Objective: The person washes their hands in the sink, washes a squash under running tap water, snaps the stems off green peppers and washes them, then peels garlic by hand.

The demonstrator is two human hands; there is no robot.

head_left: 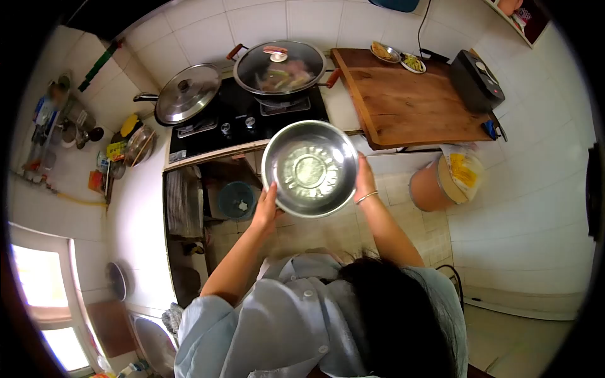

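Note:
A shiny metal basin (pixel 310 169) is held out in front of my body, its inside facing up toward me. My left hand (pixel 266 211) grips its lower left rim. On the right side of the rim my right hand (pixel 364 179) is closed, with a bracelet on that wrist. A stamped pattern marks the basin's bottom, and I see no food in it. Beyond the basin, a wide pan with a glass lid (pixel 280 66) sits on the stove, food showing through the glass. To its left stands a lidded frying pan (pixel 188 94).
The black gas stove (pixel 242 129) lies ahead. At right, a wooden board (pixel 409 101) carries two small plates of food and a dark appliance (pixel 477 82). A bin (pixel 435 186) stands below it. Utensils and a metal bowl (pixel 140 145) line the left counter (pixel 135 208).

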